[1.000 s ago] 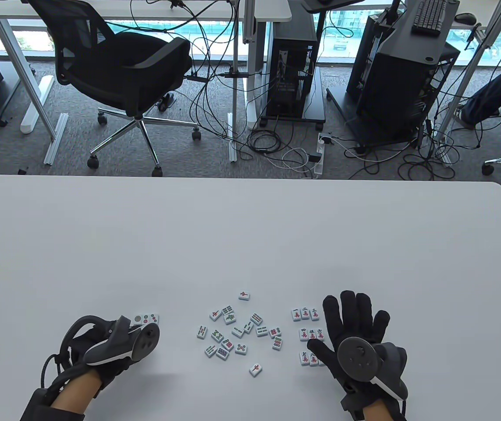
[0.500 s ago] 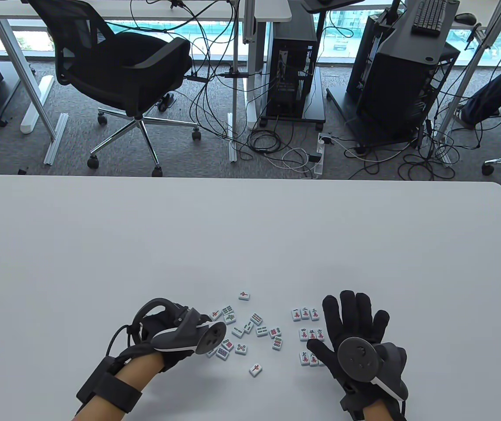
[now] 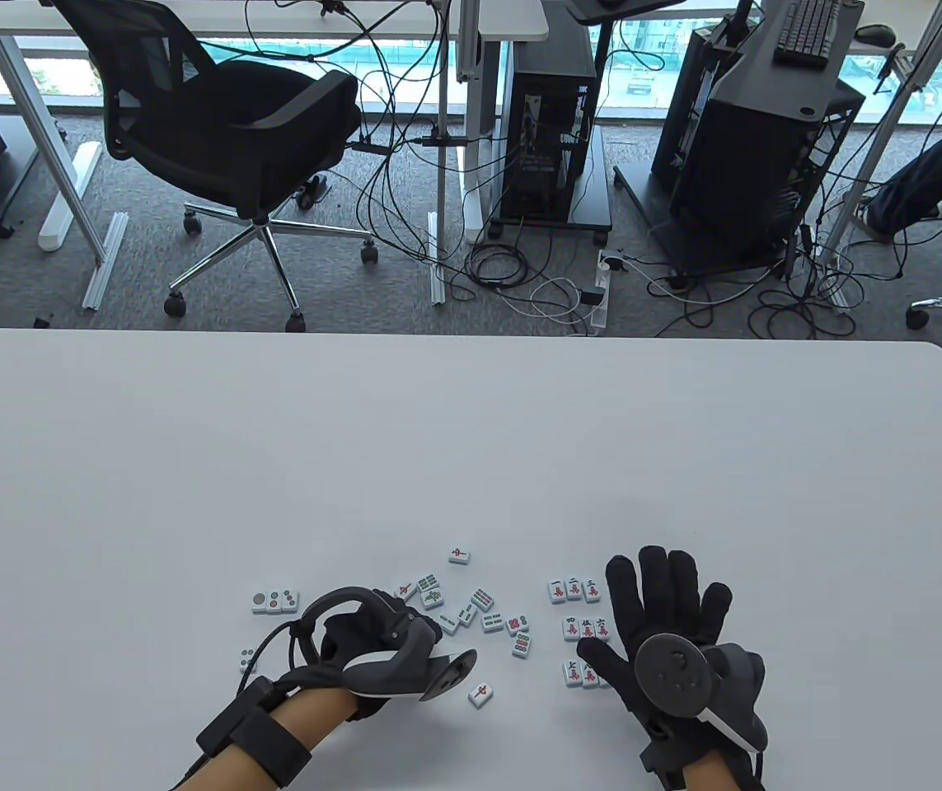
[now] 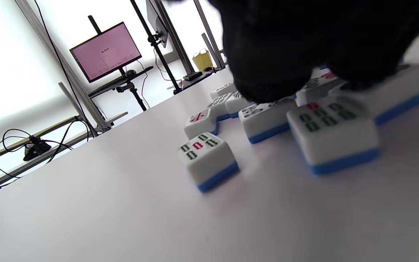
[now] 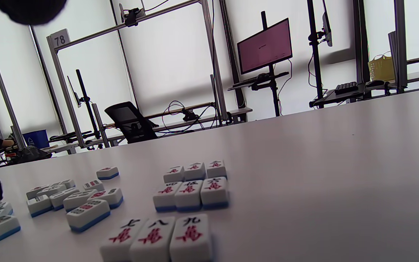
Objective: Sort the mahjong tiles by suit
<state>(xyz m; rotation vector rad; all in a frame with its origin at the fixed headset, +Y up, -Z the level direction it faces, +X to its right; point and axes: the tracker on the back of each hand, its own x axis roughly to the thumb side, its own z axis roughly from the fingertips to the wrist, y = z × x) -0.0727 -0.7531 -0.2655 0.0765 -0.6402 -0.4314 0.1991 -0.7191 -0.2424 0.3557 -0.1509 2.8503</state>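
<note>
Loose mahjong tiles (image 3: 483, 620) with bamboo and circle faces lie in a scattered pile at the table's near middle. My left hand (image 3: 392, 647) hovers low over the pile's left part. In the left wrist view its fingers (image 4: 267, 54) come down onto tiles (image 4: 331, 127); whether they grip one is hidden. A row of three circle tiles (image 3: 274, 601) lies to the left. Character tiles (image 3: 576, 630) sit in neat rows, also in the right wrist view (image 5: 191, 189). My right hand (image 3: 668, 597) rests flat and spread, just right of them, holding nothing.
One red-marked tile (image 3: 459, 554) lies beyond the pile, another (image 3: 480, 695) in front of it. A single tile (image 3: 246, 659) lies left of my left wrist. The white table (image 3: 471, 428) stretches far ahead. An office chair (image 3: 231, 140) and cables are beyond its far edge.
My left hand has moved right from beside the circle row to over the loose pile, uncovering that row. The right hand has not moved.
</note>
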